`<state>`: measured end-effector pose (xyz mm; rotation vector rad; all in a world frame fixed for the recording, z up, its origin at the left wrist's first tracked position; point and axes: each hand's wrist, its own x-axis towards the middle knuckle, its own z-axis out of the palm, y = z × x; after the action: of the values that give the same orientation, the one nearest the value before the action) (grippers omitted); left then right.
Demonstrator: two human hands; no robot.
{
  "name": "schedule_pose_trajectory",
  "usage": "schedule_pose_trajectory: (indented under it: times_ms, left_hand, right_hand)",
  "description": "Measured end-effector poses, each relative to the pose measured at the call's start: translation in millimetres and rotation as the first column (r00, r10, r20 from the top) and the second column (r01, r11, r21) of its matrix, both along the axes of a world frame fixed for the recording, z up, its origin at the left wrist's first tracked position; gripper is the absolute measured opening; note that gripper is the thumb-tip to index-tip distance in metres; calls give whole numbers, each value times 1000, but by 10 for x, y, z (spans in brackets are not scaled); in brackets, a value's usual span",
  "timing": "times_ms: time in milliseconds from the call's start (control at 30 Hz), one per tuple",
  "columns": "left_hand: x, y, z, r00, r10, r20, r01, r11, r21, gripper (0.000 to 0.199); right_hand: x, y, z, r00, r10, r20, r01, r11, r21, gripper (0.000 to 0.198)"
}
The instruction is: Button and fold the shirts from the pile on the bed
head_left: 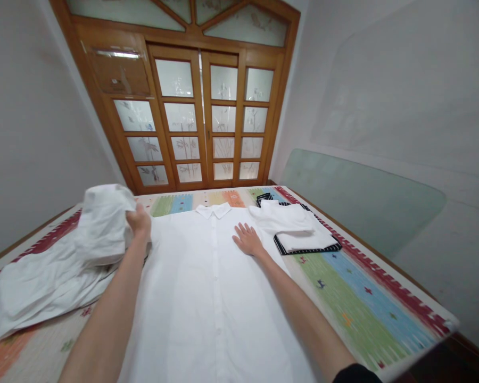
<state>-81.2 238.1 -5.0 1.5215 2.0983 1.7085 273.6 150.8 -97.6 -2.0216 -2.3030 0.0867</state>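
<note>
A white button-up shirt [183, 276] lies spread out, front side up, its collar [214, 209] at the far end. On the left, my left hand [139, 219] is closed on raised, bunched white cloth [104, 221], which looks like the shirt's sleeve on that side; where it joins the shirt is hidden behind my hand. My right hand [247, 239] rests flat on the upper chest of the shirt, fingers apart. The other sleeve [283, 217] stretches to the right over folded black-and-white striped clothing [279, 247].
Crumpled white clothing [43, 282] lies at the left. Everything is on a bed-like surface with a colourful patterned cover [355, 303]. A pale green headboard-like panel [355, 191] stands along the right wall. Wooden doors with glass panes [179, 117] are beyond the far edge.
</note>
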Motion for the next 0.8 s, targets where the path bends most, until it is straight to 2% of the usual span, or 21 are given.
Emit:
schedule_pose_trajectory:
  times_ms: [67, 100, 133, 167, 200, 233, 300, 367, 433, 500, 567, 633, 700, 800]
  left_hand:
    - [372, -56, -131, 988, -137, -73, 131, 987, -90, 36]
    - [560, -120, -222, 917, -342, -205, 290, 925, -244, 35]
    - [732, -202, -327, 777, -545, -314, 417, 820, -393, 35]
    - [878, -296, -441, 626, -684, -375, 474, 716, -513, 36]
    - [990, -390, -556, 575, -728, -374, 489, 672, -556, 36]
    - [1063, -478, -665, 550, -745, -379, 485, 653, -581, 39]
    - [1104, -603, -835, 512, -737, -441, 399, 658, -638, 49]
    - [1043, -649, -917, 493, -720, -488, 310, 669, -675, 55]
    - [943, -640, -926, 491, -704, -514, 248, 678, -692, 60]
    - [850, -615, -900, 500, -681, -535, 195, 691, -696, 63]
    - [775, -599, -875, 505, -661, -556, 161, 705, -691, 63]
    - [703, -598, -867, 494, -650, -577, 156, 719, -677, 59]
    - [615, -598, -876, 483, -635, -604, 161, 742, -651, 58]
    - [430, -582, -906, 500, -588, -636, 152, 782, -604, 64]
  right_hand:
    - [9, 6, -1, 1000, 3, -10, -3, 1000, -7, 62]
    - [17, 12, -5, 1000, 7, -23, -7, 1000, -10, 63]
    - [28, 20, -12, 999, 11, -43, -11, 1000, -13, 63]
    - [42, 29, -20, 997, 10, -70, -11, 1000, -15, 64]
    - [58, 40, -29, 994, 1, -107, -3, 1000, -15, 64]
    - [76, 52, -38, 988, -17, -156, 15, 1000, -11, 63]
    - [118, 76, -54, 952, -67, -300, 72, 997, 6, 59]
    - [163, 102, -73, 861, -96, -500, 128, 991, 30, 53]
    - [206, 134, -98, 701, -111, -705, 202, 978, 46, 49]
    - [241, 173, -129, 496, -136, -857, 299, 954, 22, 51]
    - [263, 216, -153, 294, -148, -944, 374, 927, -29, 59]
    - [270, 255, -152, 151, -138, -979, 395, 916, -68, 64]
    - [268, 288, -115, 88, -148, -985, 402, 910, -101, 67]
    - [264, 342, 0, 96, -235, -967, 424, 889, -174, 67]
